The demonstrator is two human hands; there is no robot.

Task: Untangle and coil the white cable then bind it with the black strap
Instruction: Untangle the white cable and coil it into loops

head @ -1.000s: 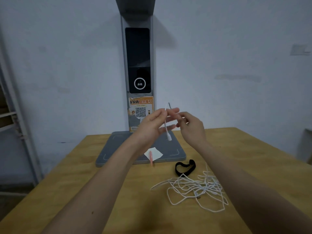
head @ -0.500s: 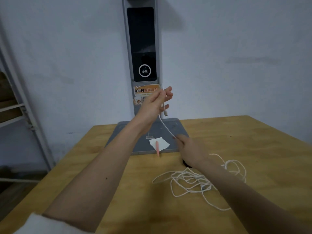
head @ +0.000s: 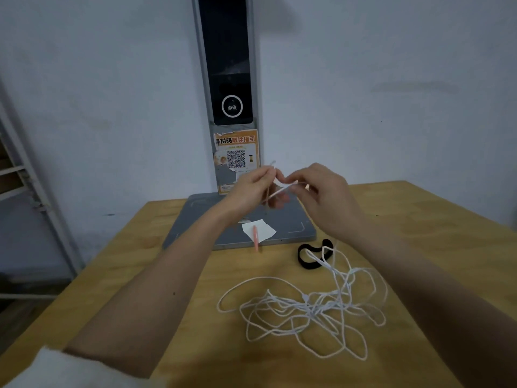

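While the tangle is lying loose on the table (head: 145,264), the handling is reading like this:

Left hand (head: 251,189): pinching the white cable (head: 307,309) near its plug end, fingers curled round the thin cord.
Right hand (head: 321,197): pinching the same cord just beside the left grip, starting 1 short loop.
Cable location: most of it is sprawling below and toward the person from both grips, 1 strand rising to the right hand.
Feel: it is looking light, limp and smooth, likely slipping through a loose pinch and snagging where strands are crossing.
Where to hold: near the end, feeding slack gently.
Black strap (head: 310,257): lying below the right grip, touching the cable's far loops.
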